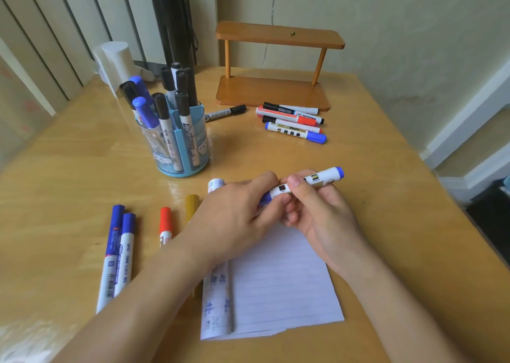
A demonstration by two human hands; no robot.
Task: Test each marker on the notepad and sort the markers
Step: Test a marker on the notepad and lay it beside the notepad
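Blue at both ends and white along the barrel, the marker [321, 179] was held level just above the top edge of the notepad [281, 285], which lay on the wooden table [82, 175] in front of the person. The left hand [234, 216] had its fingers curled round the near blue end, and the right hand [317, 213] pinched the barrel between thumb and fingers, so both hands gripped the same marker. By my reading this was the cap step of one test: either pulling the cap off before a stroke or pushing it back on after. The frame did not settle which, though the lined sheet showing beneath looked unmarked. If the cap was coming off, the next move called for a straight pull apart, then the tip brought down to the paper. Several loose markers [118, 252] lay left of the pad, more stood in the blue cup [182, 144], and a small pile [292, 122] lay beside the little shelf [273, 92], perhaps those already sorted.
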